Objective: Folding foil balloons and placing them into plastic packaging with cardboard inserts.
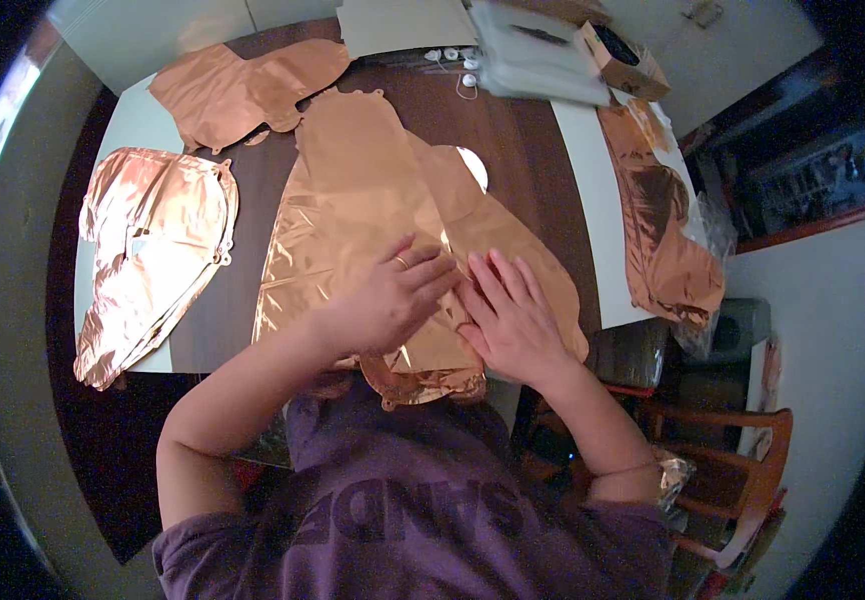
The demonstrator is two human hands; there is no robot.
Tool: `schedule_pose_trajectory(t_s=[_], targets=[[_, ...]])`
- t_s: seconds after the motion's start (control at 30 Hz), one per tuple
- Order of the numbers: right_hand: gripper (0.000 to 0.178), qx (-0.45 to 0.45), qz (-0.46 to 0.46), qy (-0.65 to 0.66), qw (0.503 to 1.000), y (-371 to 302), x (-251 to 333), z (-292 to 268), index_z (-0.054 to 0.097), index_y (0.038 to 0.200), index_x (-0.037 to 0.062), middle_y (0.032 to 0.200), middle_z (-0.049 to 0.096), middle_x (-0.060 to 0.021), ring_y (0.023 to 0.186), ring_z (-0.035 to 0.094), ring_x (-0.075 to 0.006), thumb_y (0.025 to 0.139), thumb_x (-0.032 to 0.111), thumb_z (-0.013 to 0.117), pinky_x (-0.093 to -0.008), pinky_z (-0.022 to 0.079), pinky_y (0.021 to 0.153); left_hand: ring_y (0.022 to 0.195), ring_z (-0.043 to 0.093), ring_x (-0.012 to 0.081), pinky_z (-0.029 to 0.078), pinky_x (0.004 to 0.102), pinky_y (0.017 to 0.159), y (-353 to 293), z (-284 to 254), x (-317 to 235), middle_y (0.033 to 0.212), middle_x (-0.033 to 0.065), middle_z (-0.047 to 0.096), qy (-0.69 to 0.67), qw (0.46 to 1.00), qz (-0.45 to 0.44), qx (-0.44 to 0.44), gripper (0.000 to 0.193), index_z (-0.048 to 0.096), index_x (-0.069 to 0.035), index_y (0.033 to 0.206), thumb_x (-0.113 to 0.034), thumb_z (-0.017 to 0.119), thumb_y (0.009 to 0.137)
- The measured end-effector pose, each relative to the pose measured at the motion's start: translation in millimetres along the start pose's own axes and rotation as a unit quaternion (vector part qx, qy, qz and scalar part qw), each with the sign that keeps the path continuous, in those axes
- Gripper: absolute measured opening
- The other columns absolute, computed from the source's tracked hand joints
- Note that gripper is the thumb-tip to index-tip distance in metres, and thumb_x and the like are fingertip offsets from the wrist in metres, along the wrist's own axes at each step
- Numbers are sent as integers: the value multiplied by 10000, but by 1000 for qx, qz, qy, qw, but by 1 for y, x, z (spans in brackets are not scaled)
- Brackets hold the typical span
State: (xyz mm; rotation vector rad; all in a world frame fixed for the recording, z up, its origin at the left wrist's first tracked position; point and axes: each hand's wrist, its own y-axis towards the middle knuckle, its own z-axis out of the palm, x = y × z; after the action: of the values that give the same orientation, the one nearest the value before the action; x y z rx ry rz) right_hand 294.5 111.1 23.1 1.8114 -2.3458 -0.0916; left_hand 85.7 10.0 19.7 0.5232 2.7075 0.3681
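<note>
A large deflated rose-gold foil balloon [353, 170] lies spread over the table in front of me, its near end hanging at the front edge. My left hand [388, 300], with a ring on one finger, rests on it with fingers bent and drawn together at a fold of the foil; its thumb and fingertips are partly hidden. Right beside it, my right hand [518, 325] lies flat on the foil with its fingers apart. The fingertips of both hands nearly meet over a crease.
More flat rose-gold foil balloons lie around: one at the far left [243, 90], one at the left edge [143, 250], one at the right [663, 220]. Clear plastic bags [533, 60], a cardboard box [623, 60] and small white items [468, 80] are at the back. A wooden chair [733, 460] stands right.
</note>
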Motion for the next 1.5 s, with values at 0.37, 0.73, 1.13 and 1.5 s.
schedule_pose_trajectory(t_s=[0.37, 0.73, 1.13, 1.5], targets=[[583, -40, -134, 60, 988, -43, -6, 8, 547, 1292, 34, 1367, 510, -142, 1288, 452, -321, 776, 255, 703, -478, 356, 1082, 1165, 546, 303, 395, 488, 1041, 3, 2, 12, 1257, 112, 591, 1, 1000, 3, -17, 433, 595, -34, 1224, -160, 628, 811], [561, -48, -145, 64, 986, -35, -2, -6, 581, 1247, 18, 1279, 565, -146, 1220, 510, -311, 712, 158, 676, -497, 377, 1068, 1096, 561, 336, 439, 442, 995, 15, -2, 14, 1200, 146, 611, -59, 998, -12, 12, 429, 608, -14, 1172, -121, 661, 760], [367, -55, 230, 346, 908, 68, -69, -37, 626, 1085, 22, 945, 665, -135, 870, 657, -259, 813, 255, 705, -382, 523, 782, 1276, 415, 415, 269, 591, 1088, -30, -8, 18, 1324, 171, 494, 31, 979, -188, -67, 611, 561, -85, 1244, -408, 712, 747], [139, -78, 172, 366, 911, 126, -47, -10, 641, 842, 16, 777, 651, -24, 676, 547, -70, 866, 141, 698, -258, 453, 611, 1242, 437, 403, 300, 578, 1065, -36, -3, 19, 1279, 166, 509, 14, 976, -191, -105, 640, 541, -60, 1229, -416, 716, 727]])
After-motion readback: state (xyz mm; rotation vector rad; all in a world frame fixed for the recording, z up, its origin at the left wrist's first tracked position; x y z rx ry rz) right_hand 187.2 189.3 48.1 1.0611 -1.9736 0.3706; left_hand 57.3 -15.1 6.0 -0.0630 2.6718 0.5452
